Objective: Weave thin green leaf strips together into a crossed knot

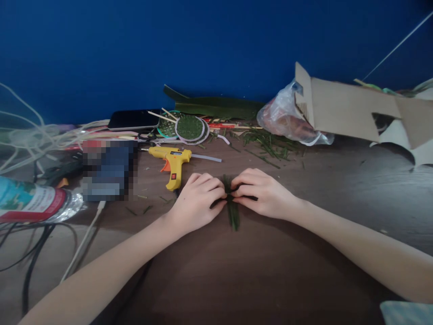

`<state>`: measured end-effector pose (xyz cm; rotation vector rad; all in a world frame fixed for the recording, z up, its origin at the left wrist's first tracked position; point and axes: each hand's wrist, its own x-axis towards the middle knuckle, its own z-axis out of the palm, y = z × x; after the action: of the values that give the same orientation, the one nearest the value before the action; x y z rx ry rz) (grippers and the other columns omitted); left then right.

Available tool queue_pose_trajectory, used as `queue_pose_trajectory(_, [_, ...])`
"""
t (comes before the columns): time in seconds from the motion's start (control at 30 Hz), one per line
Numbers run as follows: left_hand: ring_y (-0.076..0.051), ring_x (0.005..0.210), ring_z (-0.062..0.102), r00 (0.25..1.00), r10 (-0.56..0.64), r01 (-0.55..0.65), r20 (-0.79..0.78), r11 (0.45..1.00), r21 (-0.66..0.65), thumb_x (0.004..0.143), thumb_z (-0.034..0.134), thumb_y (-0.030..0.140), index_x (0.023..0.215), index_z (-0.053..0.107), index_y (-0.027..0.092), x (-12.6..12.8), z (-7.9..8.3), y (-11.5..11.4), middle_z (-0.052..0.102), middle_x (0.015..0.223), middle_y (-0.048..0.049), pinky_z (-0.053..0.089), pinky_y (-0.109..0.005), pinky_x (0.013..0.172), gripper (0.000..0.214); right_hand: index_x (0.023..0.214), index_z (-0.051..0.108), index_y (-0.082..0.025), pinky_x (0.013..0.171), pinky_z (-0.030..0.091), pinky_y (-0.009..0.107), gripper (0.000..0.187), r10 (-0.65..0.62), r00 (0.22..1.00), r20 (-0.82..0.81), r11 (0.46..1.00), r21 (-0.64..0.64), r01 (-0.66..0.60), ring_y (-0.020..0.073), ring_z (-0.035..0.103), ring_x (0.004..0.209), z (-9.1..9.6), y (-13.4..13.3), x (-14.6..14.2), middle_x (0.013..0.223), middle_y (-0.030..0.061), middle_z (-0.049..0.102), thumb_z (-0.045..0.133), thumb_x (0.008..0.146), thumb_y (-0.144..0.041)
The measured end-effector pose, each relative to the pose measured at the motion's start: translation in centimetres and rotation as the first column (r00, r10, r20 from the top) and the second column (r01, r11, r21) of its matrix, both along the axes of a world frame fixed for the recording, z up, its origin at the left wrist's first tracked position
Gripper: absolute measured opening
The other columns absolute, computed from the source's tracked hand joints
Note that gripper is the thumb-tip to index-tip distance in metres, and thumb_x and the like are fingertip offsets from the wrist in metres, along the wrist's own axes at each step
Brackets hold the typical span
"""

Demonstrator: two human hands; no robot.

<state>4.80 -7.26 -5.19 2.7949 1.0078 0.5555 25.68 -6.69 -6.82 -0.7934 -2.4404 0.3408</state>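
A small bundle of green leaf strips [233, 216] stands out from between my two hands, its lower end pointing toward me over the brown table. My left hand [199, 201] pinches it from the left, thumb and fingers pressed together. From the right, my right hand [262, 192] closes its fingertips on the same strips. Both sets of fingertips nearly meet, and they hide the middle of the bundle. Just beyond my left hand lies a yellow glue gun [174, 162], a pale glue stick [209, 158] poking out of its back.
Behind are round woven green pieces [190, 127], cut leaf scraps [274, 144], a long leaf [216, 106] and a black phone [133, 119]. A cardboard box [345, 104] and plastic bag [282, 113] stand back right. On the left are a bottle [34, 201] and cables [37, 253].
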Motion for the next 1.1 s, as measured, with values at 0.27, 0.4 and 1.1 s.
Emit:
queue_pose_trajectory(0.27, [-0.016, 0.081, 0.053, 1.0, 0.008, -0.008, 0.001, 1.0, 0.007, 0.083, 0.055, 0.021, 0.076, 0.06, 0.019, 0.08, -0.05, 0.03, 0.063, 0.082, 0.0014, 0.033, -0.03, 0.072, 0.009, 0.073, 0.064, -0.017, 0.073, 0.041, 0.032, 0.015, -0.002, 1.0, 0.007, 1.0, 0.02, 0.001, 0.0164, 0.054, 0.082, -0.01, 0.03, -0.01, 0.089, 0.0047, 0.065, 0.053, 0.084, -0.019])
queue_pose_trajectory(0.4, [-0.016, 0.081, 0.053, 1.0, 0.013, -0.013, -0.005, 1.0, 0.006, 0.083, 0.056, 0.02, 0.077, 0.06, 0.019, 0.06, -0.06, -0.06, 0.064, 0.083, 0.0011, 0.033, -0.03, 0.073, 0.008, 0.074, 0.064, -0.017, 0.075, 0.042, 0.033, 0.012, 0.005, 1.0, -0.019, 1.0, -0.02, -0.005, 0.0164, 0.055, 0.082, -0.18, 0.15, 0.09, 0.089, 0.0045, 0.066, 0.055, 0.082, -0.018])
queue_pose_trajectory(1.1, [-0.021, 0.088, 0.053, 0.988, 0.15, -0.151, -0.027, 0.987, -0.049, 0.077, 0.061, 0.022, 0.087, 0.054, 0.016, 0.14, -0.03, -0.4, 0.061, 0.094, -0.003, 0.037, -0.034, 0.075, 0.014, 0.085, 0.059, -0.018, 0.08, 0.036, 0.038, 0.008, -0.13, 0.989, 0.07, 0.991, -0.024, 0.132, 0.0224, 0.049, 0.097, 0.41, -0.33, 0.11, 0.097, 0.0074, 0.062, 0.057, 0.08, -0.024])
